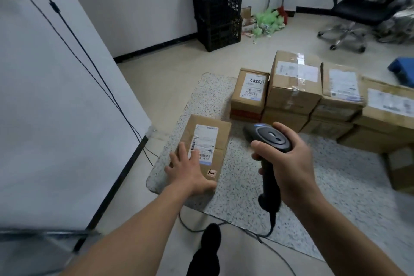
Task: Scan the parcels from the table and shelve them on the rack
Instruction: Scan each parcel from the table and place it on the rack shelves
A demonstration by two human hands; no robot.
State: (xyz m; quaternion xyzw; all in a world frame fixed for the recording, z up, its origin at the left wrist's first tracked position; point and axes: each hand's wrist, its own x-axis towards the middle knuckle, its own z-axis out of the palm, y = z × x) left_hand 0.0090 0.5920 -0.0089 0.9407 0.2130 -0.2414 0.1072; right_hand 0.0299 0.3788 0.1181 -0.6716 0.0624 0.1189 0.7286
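A brown cardboard parcel [207, 141] with a white shipping label lies flat near the left end of the speckled table [313, 181]. My left hand [188, 170] rests on its near end, fingers straight and spread, thumb along the near edge. My right hand [284, 161] grips the handle of a black barcode scanner [268, 139], whose head points left toward the parcel. The scanner's cable hangs off the table's near edge. Several more labelled parcels [295, 87] are stacked along the far and right side of the table.
A white panel [56, 96] with black cables running down it stands close on the left. Stacked black crates [218, 4] stand by the far wall, green litter beside them. An office chair [367, 6] is at the back right. A blue object [403, 69] lies past the parcels.
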